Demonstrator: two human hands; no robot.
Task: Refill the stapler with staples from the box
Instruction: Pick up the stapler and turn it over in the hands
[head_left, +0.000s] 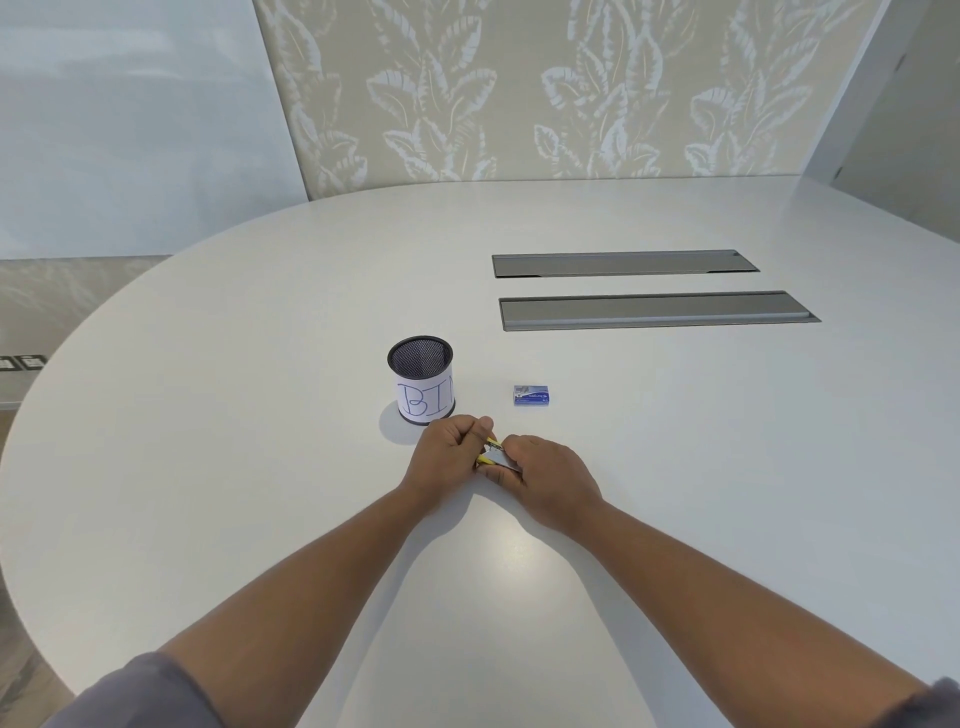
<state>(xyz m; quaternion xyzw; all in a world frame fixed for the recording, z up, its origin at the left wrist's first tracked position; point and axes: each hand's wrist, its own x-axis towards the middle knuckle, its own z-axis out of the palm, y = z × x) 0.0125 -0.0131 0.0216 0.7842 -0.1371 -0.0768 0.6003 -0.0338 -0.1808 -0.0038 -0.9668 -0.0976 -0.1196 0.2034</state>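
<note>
A small yellow and silver stapler (494, 453) lies between both hands on the white table (675, 467), mostly covered by fingers. My left hand (451, 452) grips its left end with curled fingers, the thumb up at the top. My right hand (550, 480) holds its right side, fingers curled over the metal part. Whether the stapler is hinged apart I cannot tell. The blue staple box (531, 395) sits closed on the table a short way beyond my right hand.
A black mesh cup (421, 376) with a paper label reading "BIN" stands just beyond my left hand. Two grey recessed cable trays (654, 310) lie further back on the right. The table's curved edge runs along the left.
</note>
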